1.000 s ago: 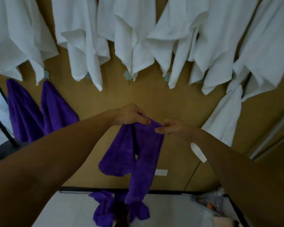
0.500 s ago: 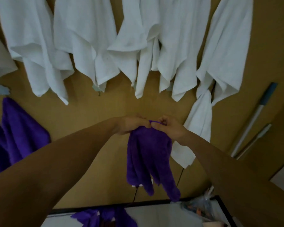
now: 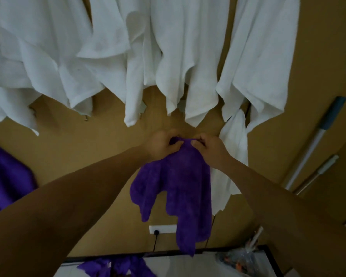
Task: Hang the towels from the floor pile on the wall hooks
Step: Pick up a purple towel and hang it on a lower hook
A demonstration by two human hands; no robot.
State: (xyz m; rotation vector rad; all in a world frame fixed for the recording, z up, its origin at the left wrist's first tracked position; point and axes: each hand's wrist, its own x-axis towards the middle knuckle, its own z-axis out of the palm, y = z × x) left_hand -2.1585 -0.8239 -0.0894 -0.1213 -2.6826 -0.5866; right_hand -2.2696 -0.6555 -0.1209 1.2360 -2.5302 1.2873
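A purple towel (image 3: 180, 188) hangs against the tan wall, its top edge bunched between my hands. My left hand (image 3: 161, 145) grips the top edge from the left, and my right hand (image 3: 209, 147) pinches it from the right, both pressed close to the wall. Any hook behind the towel's top is hidden by the cloth and my fingers. More purple towels lie in a pile (image 3: 116, 266) on the floor below. Small metal hooks (image 3: 86, 117) poke out under the white towels.
Several white towels (image 3: 180, 56) hang in a row above my hands, one long white towel (image 3: 231, 156) just right of the purple one. Another hung purple towel (image 3: 6, 176) is at far left. Mop handles (image 3: 316, 140) lean at right. A wall socket (image 3: 162, 228) sits low.
The view swung right and closer to the wall. My hands raised the purple towel's top edge up to the wall under the white towels and drew together on it.
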